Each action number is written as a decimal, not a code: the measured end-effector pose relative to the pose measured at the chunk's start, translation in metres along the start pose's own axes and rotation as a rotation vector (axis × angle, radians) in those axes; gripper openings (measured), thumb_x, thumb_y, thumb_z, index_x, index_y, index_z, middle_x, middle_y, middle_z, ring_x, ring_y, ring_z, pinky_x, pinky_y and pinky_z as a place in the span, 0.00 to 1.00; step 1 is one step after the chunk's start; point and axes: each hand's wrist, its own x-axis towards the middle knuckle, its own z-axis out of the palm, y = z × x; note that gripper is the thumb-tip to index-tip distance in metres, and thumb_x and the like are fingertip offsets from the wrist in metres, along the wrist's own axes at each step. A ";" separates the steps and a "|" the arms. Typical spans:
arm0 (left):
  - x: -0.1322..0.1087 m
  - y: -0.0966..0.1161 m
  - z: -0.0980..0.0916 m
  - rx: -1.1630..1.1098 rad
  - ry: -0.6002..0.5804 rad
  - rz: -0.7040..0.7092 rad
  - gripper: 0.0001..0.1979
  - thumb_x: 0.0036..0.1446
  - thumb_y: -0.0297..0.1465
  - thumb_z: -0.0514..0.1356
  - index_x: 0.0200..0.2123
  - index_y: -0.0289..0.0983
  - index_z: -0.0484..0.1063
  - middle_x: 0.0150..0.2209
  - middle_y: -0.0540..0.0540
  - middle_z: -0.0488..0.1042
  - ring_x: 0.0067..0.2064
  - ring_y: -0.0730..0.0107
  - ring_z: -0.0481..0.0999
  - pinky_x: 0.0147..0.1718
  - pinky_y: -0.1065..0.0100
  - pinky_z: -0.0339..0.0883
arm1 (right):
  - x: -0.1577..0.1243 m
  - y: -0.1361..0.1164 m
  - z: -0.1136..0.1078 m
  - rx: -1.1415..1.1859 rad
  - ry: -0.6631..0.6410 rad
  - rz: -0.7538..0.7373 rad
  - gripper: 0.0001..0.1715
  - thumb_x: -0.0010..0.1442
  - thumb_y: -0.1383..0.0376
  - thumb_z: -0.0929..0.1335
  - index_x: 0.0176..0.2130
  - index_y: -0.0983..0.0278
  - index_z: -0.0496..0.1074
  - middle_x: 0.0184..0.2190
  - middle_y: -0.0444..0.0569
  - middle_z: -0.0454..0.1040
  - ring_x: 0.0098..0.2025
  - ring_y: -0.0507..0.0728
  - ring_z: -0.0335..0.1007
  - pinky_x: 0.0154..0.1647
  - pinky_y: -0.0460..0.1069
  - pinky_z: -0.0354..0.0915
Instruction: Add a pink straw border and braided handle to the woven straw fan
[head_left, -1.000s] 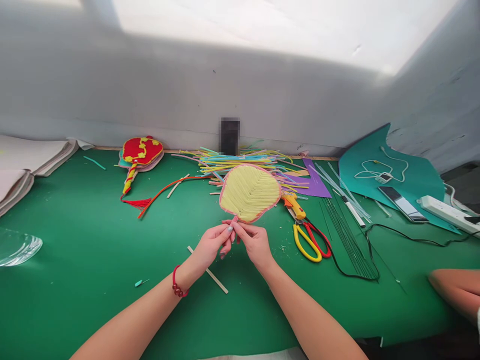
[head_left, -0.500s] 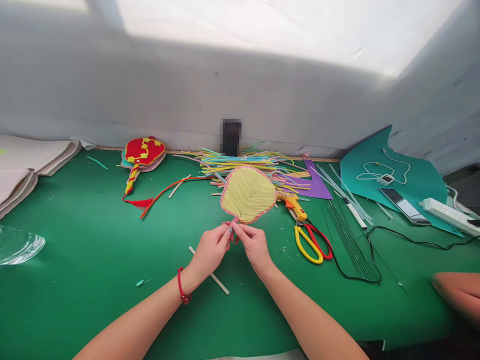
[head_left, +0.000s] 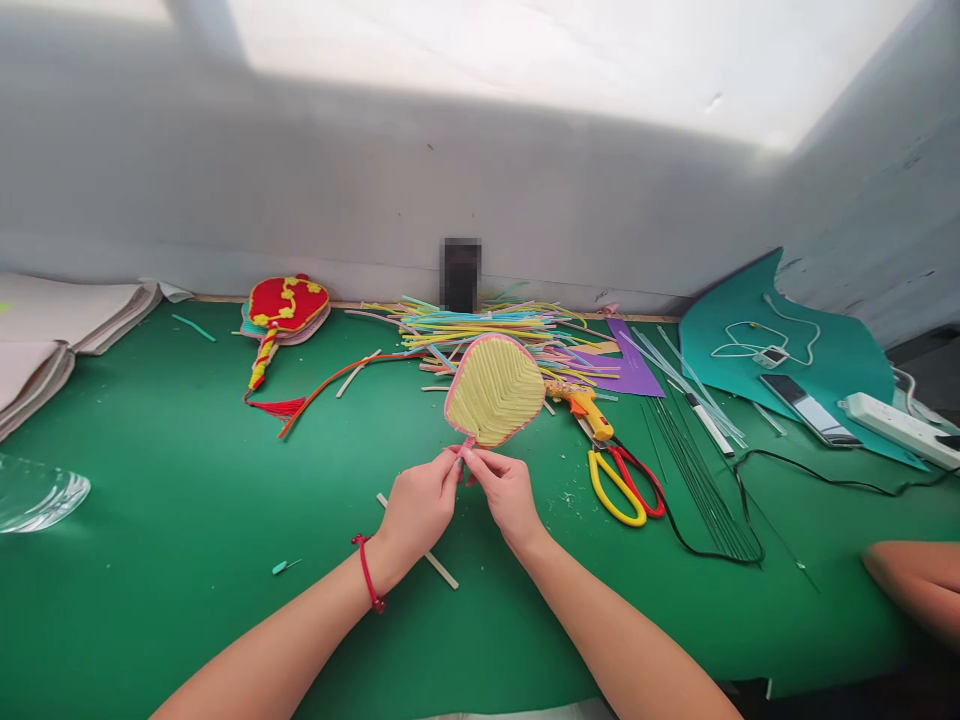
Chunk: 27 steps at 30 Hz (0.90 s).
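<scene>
A small hand fan (head_left: 496, 392), pale yellow with ribbed, leaf-like lines and a pink edge, stands up in front of me. My left hand (head_left: 420, 502) pinches its pink handle from the left. From the right, my right hand (head_left: 507, 492) pinches the same handle, the fingertips of both hands meeting just under the fan's face. Most of the handle is hidden by my fingers. Beneath my left hand a pale strip (head_left: 441, 570) lies on the green table. Behind the fan is a heap of coloured pipe cleaners (head_left: 480, 325).
Right of the fan lie a yellow glue gun (head_left: 592, 412), scissors (head_left: 621, 490), thin green wires (head_left: 701, 480), a phone (head_left: 810, 408) and a power strip (head_left: 900, 430). A red fan (head_left: 289, 303) is at the back left, a clear container (head_left: 41, 492) at the left edge. Another person's arm (head_left: 915, 585) rests at right.
The fan's face has turned slightly about its handle and looks narrower. My left wrist has shifted a little; both hands keep their pinch on the handle.
</scene>
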 end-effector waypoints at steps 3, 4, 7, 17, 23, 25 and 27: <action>0.000 -0.001 0.002 0.188 0.018 0.026 0.14 0.64 0.31 0.44 0.34 0.38 0.68 0.26 0.46 0.74 0.25 0.67 0.71 0.24 0.70 0.52 | 0.000 0.002 0.001 -0.005 0.005 0.001 0.18 0.53 0.54 0.68 0.37 0.63 0.80 0.27 0.48 0.77 0.28 0.53 0.65 0.29 0.48 0.64; 0.000 -0.002 0.003 0.246 0.028 0.039 0.15 0.64 0.30 0.44 0.34 0.37 0.69 0.25 0.46 0.74 0.25 0.67 0.71 0.24 0.70 0.51 | 0.000 0.002 0.001 -0.006 0.005 -0.002 0.18 0.54 0.54 0.68 0.37 0.63 0.80 0.27 0.48 0.77 0.29 0.54 0.66 0.29 0.48 0.64; 0.000 -0.005 0.005 0.368 0.060 0.079 0.15 0.64 0.30 0.44 0.35 0.37 0.69 0.23 0.45 0.74 0.24 0.66 0.71 0.23 0.69 0.50 | -0.001 0.001 0.003 0.003 0.015 0.002 0.17 0.53 0.55 0.69 0.36 0.63 0.80 0.27 0.47 0.78 0.30 0.54 0.67 0.31 0.48 0.66; 0.001 -0.004 0.001 0.419 0.084 0.138 0.15 0.64 0.29 0.44 0.34 0.36 0.69 0.23 0.44 0.73 0.24 0.65 0.71 0.24 0.69 0.52 | 0.000 0.002 0.005 0.157 -0.005 0.081 0.19 0.51 0.53 0.70 0.38 0.63 0.80 0.35 0.51 0.79 0.37 0.58 0.72 0.32 0.51 0.73; 0.001 -0.003 0.001 0.394 0.101 0.118 0.15 0.63 0.29 0.44 0.32 0.37 0.68 0.22 0.46 0.72 0.23 0.66 0.70 0.23 0.70 0.50 | 0.000 -0.005 0.005 0.175 -0.099 0.081 0.22 0.52 0.51 0.69 0.41 0.63 0.79 0.41 0.51 0.78 0.41 0.60 0.73 0.33 0.51 0.74; 0.000 -0.003 0.001 0.378 0.107 0.116 0.14 0.63 0.29 0.44 0.31 0.37 0.68 0.21 0.46 0.71 0.23 0.67 0.69 0.23 0.70 0.49 | 0.000 -0.008 0.004 0.173 -0.125 0.069 0.22 0.52 0.51 0.69 0.41 0.62 0.79 0.42 0.51 0.78 0.42 0.59 0.72 0.33 0.50 0.74; -0.001 -0.002 0.001 0.354 0.111 0.107 0.14 0.63 0.29 0.45 0.30 0.37 0.68 0.21 0.46 0.71 0.23 0.68 0.69 0.23 0.70 0.49 | 0.000 -0.009 0.003 0.171 -0.142 0.058 0.22 0.52 0.51 0.69 0.41 0.61 0.79 0.43 0.50 0.77 0.41 0.58 0.72 0.33 0.50 0.74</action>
